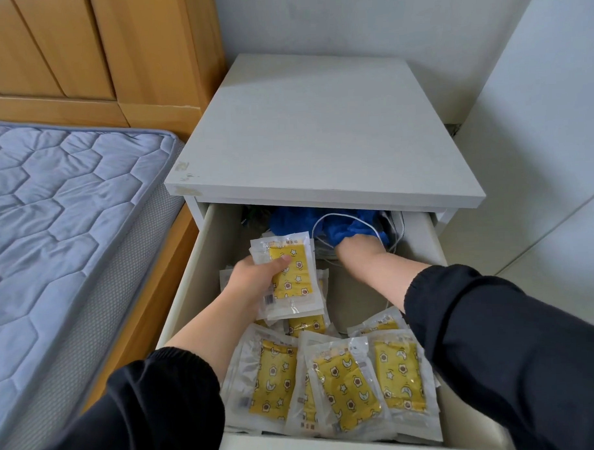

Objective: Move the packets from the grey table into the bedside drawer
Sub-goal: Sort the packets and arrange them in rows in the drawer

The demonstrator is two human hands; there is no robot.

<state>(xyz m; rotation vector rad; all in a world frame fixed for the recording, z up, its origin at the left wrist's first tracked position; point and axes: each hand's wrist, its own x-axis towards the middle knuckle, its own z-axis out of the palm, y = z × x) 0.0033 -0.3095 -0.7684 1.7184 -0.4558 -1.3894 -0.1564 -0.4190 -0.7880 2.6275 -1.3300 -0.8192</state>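
The packets (341, 385) are clear, glossy, crinkled plastic film over yellow printed inserts. The drawer (202, 261) walls and the cabinet top (319, 133) are smooth, matt, pale board, the top chipped at its front left corner. The blue cloth (343, 226) is soft-napped, the mattress (59, 199) quilted grey-blue fabric, the headboard (80, 47) satin-finished wood.

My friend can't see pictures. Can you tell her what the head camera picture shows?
A person's left hand holds a stack of yellow packets over an open bedside drawer. The right hand is pushed into blue cloth at the back, its fingers hidden. More packets lie at the front.
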